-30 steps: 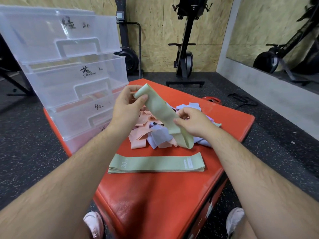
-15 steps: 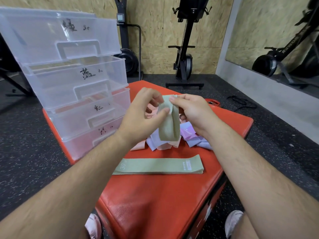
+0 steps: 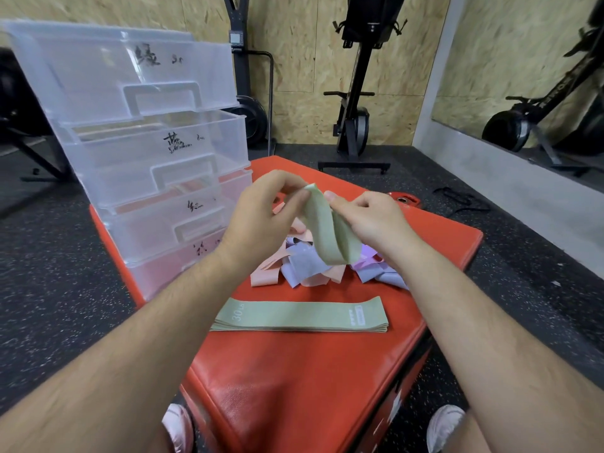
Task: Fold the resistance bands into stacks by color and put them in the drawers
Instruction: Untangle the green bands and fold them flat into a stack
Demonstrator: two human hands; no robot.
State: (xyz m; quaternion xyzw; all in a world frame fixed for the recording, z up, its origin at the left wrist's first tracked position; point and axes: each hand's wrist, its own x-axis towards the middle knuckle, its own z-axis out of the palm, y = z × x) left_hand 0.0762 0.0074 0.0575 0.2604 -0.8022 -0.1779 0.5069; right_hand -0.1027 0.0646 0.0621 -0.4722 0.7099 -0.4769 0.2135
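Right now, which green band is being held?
The doubled-over green band, pinched between left hand and right hand; the others lie flat in the green stack.

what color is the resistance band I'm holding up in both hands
Pale sage green, matching the flat stack below; the held band shows best in the head view.

The drawer tower (image 3: 157, 152) blocks the left; red box (image 3: 294, 387) bare before green stack (image 3: 300, 317)
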